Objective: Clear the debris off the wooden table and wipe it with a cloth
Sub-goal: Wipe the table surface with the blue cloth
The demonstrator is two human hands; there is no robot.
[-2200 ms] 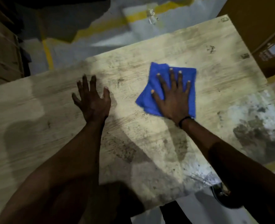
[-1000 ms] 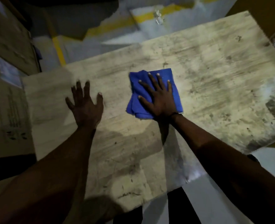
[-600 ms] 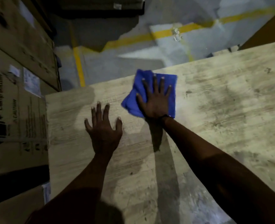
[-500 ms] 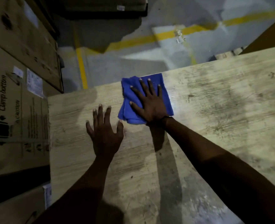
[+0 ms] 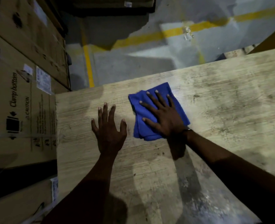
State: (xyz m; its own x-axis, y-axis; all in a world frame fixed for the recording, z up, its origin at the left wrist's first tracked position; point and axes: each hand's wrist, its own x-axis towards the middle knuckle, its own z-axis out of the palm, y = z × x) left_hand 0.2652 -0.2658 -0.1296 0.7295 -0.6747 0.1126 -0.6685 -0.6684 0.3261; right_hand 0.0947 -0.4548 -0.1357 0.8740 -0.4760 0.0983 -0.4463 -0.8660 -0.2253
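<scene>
A pale, stained wooden table (image 5: 230, 113) fills the lower right of the head view. A folded blue cloth (image 5: 143, 126) lies flat on it near the far edge. My right hand (image 5: 164, 115) presses down on the cloth with fingers spread, covering its middle. My left hand (image 5: 108, 131) rests flat on the bare wood just left of the cloth, fingers apart, holding nothing. Dark smudges and specks mark the wood on the right and near side.
Stacked cardboard boxes (image 5: 20, 102) stand tight against the table's left edge. Beyond the far edge is a grey floor (image 5: 133, 65) with yellow lines (image 5: 88, 65) and a scrap of litter (image 5: 187, 32). A whitish patch (image 5: 206, 206) stains the near right of the table.
My right hand has slid the cloth from the table's middle toward its left end, then back a little from the far edge. My left hand stays flat on the wood beside it.
</scene>
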